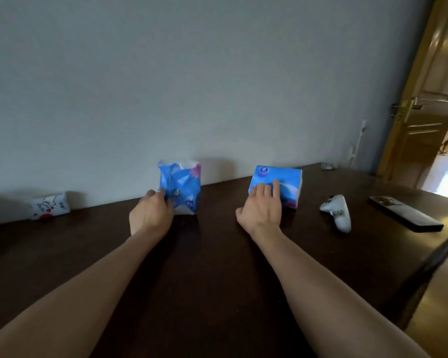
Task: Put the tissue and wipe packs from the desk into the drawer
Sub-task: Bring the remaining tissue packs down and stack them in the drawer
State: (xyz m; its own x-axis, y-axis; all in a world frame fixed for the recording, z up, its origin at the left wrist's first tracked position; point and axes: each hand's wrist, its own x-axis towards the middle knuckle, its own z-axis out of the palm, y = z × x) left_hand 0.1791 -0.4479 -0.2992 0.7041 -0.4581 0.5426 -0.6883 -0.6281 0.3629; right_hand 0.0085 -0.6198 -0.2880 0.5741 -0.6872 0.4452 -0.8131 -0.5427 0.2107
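**Two hands on two blue packs**

Three packs sat on the dark counter [217, 254]: a white wipe pack [51, 205] at nine o'clock, untouched. The left hand [150, 213] gripped the crumpled blue tissue pack [181, 187], fingers curled. The right hand [263, 205] lay on the boxy blue tissue pack [282, 182], fingers straight.

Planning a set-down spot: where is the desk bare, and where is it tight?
Bare: the near desk between the forearms, and the stretch between the white wipe pack and the left hand. Tight: the right end, where the white controller and black phone lie beside the right hand.
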